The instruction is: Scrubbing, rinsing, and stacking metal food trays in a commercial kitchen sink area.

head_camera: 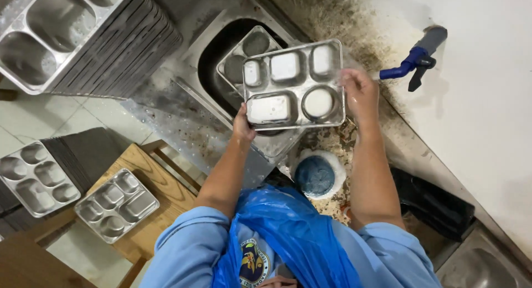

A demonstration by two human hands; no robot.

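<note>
Single head-worn view, looking steeply down from above. Close over the sink (208, 49); floor runs along the left edge.

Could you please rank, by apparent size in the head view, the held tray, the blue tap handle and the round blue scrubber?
1. held tray
2. round blue scrubber
3. blue tap handle, though it lies farther off, so the last two are unsure.

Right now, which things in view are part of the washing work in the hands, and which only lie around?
In use:
- steel compartment tray, soapy, held by left hand and right hand
- sink
- second tray in the sink
- round blue scrubber in foam

Lying about:
- tray stack, upper left
- tray on wooden stool
- tray stack, left edge
- blue tap
</note>
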